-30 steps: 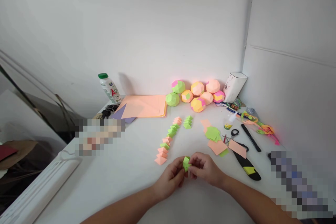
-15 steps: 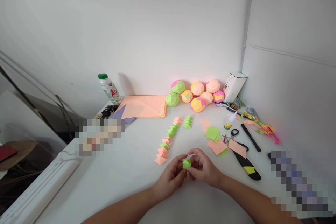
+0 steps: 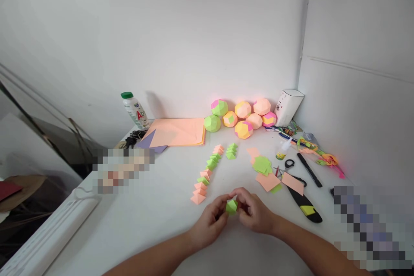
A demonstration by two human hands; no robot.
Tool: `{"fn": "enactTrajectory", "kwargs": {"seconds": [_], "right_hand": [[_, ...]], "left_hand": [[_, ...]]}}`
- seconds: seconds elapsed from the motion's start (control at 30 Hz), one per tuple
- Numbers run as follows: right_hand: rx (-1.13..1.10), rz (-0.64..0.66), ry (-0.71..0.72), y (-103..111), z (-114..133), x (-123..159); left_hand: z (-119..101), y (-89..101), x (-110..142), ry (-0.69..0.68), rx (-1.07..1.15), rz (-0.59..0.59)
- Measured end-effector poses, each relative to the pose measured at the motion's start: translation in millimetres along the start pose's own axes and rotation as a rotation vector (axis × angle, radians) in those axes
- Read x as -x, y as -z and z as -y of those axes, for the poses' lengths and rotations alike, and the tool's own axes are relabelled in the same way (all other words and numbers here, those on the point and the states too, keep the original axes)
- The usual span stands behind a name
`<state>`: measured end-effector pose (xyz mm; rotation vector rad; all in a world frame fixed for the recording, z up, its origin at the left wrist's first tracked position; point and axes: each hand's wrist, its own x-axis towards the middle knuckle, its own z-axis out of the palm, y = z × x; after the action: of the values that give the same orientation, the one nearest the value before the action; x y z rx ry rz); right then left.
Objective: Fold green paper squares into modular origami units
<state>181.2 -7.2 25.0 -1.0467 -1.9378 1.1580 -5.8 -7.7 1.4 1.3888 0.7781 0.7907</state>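
Between my fingertips, low in the middle of the head view, is a small folded green paper piece [image 3: 231,207]. My left hand [image 3: 212,220] pinches it from the left, thumb below and fingers above. From the other side my right hand [image 3: 255,212] grips it too, the fingertips of both hands nearly meeting over its top. Just beyond my left hand runs a row of folded peach and green paper pieces [image 3: 204,180]. A shorter row of green folded pieces [image 3: 231,151] lies farther back. Flat green paper pieces [image 3: 262,165] and peach ones [image 3: 268,182] lie beyond my right hand.
Several faceted paper balls [image 3: 243,130] are piled by the wall. Scissors [image 3: 289,164], a black-and-yellow cutter [image 3: 307,209], a black pen [image 3: 309,169] and a glue bottle [image 3: 283,150] lie or stand at right. Peach paper sheets [image 3: 176,131] and a white bottle [image 3: 135,112] are at back left.
The green folded piece has turned and shifted slightly down and right in my fingers. My right hand has drawn in closer around it. Things on the table have not moved.
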Motion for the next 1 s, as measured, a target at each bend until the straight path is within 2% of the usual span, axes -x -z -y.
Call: {"fn": "enactTrajectory", "kwargs": {"seconds": [0.13,0.3,0.37,0.47,0.6,0.8,1.0], "right_hand": [[-0.078,0.025,0.019,4,4,-2],[-0.186,-0.039,-0.135,-3,2,-3],[-0.245,-0.072,-0.141,-4,1,-3],[-0.203,-0.082,-0.056,-4,1,-3],[0.021,-0.029,0.145,-1,2,-1],[0.133,-0.004,0.339,7,-2,-5],[0.306,-0.012,0.505,10,-4,-6]], "left_hand": [[0,1.1,0,0.04,0.04,-0.009],[-4,-1.5,-1,0.055,0.118,-0.053],[-7,-2.6,-2,0.086,0.154,-0.033],[-10,-3.0,-3,0.105,0.172,-0.017],[-12,-1.4,-6,0.105,0.213,-0.056],[-6,1.9,-4,0.149,0.156,0.058],[-7,0.2,-5,0.184,0.234,0.018]]}}
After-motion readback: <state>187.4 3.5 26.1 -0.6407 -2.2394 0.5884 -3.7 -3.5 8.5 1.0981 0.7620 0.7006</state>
